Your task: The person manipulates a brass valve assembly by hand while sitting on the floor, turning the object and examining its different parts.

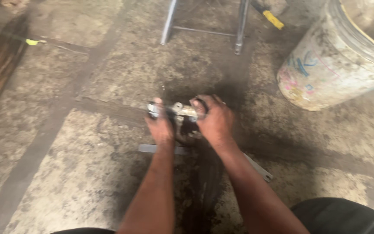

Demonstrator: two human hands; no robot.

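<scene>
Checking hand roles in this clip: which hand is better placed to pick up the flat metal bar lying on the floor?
Probably the left hand: the flat metal bar lies just below it. The right hand is farther off. Both grip the metal part.

A small metal part (pixel 179 113), silvery with dark greasy patches, lies crosswise just above the stained concrete floor (pixel 87 173); blurred, it seems a mechanical assembly.

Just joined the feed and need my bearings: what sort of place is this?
Probably a rough workshop or repair yard. Both hands, left and right, grip a metal part over an oil-stained concrete floor, with a flat metal bar, a grimy bucket and metal stool legs nearby.
</scene>
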